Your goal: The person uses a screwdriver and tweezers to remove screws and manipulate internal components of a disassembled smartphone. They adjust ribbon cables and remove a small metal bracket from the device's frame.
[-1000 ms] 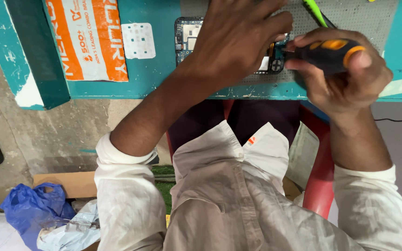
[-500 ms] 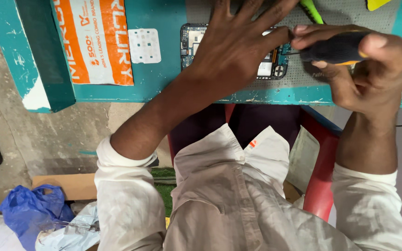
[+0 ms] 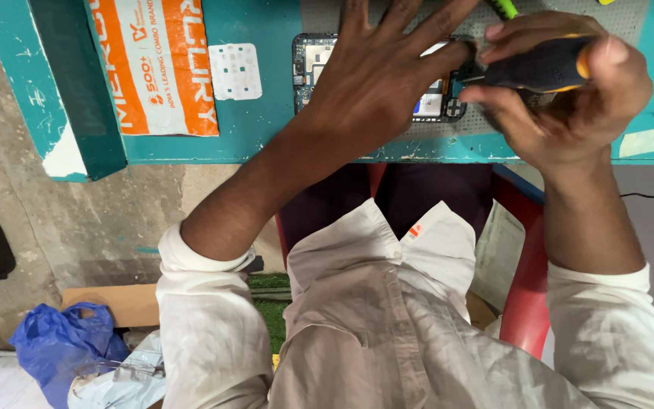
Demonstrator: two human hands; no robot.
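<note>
An opened phone [image 3: 313, 70] with its back cover off lies on a grey perforated mat [image 3: 637, 19] on the teal table [image 3: 266, 136]. My left hand [image 3: 376, 76] lies flat over the phone with fingers spread, pressing it down. My right hand [image 3: 569, 98] grips a screwdriver [image 3: 535, 68] with a black and orange handle, its tip pointing left at the phone's right end beside my left fingertips. Most of the phone is hidden under my left hand.
An orange and white printed packet [image 3: 162, 68] and a small white perforated plate [image 3: 235, 70] lie on the table to the left. A green tool [image 3: 502, 7] shows at the top edge. Below are a red chair [image 3: 527, 303], a blue plastic bag [image 3: 62, 348] and cardboard [image 3: 126, 303] on the concrete floor.
My left hand has opened from a curled hold to flat, spread fingers on the phone. The view has shifted down a little, and the right hand has raised the screwdriver slightly.
</note>
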